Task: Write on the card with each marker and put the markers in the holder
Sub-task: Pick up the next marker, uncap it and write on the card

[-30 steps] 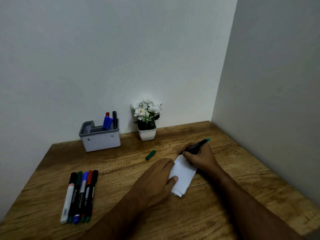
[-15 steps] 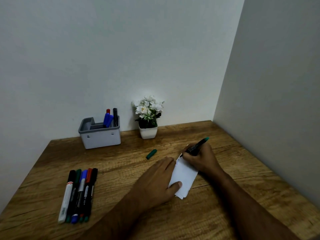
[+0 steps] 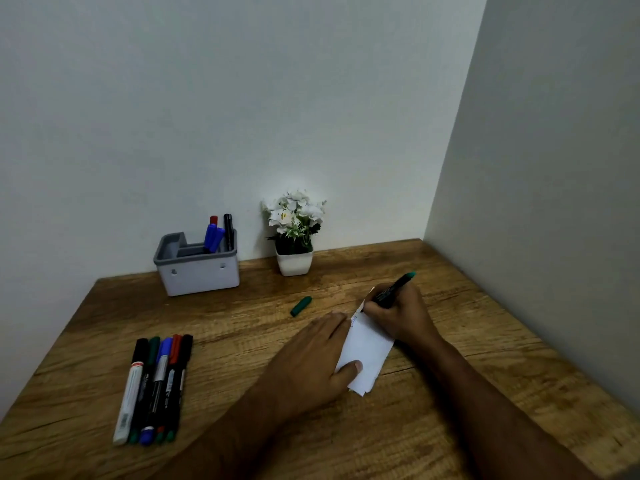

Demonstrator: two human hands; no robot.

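Head view: right hand (image 3: 398, 317) grips the green-ended black marker (image 3: 393, 289), its tip now further up the white paper card (image 3: 367, 351); flat left hand (image 3: 311, 362) pins it, so writing continues.

Right hand (image 3: 398, 315) grips green-ended marker (image 3: 394, 289), tip on far end of white card (image 3: 367, 348). Left hand (image 3: 311, 362) lies flat on card's left edge, thumb on paper. Green cap (image 3: 301, 306) loose on bench (image 3: 242, 323). Five markers (image 3: 156, 386) lie side by side, front left. Grey holder (image 3: 197, 268) holds blue, red, black markers.
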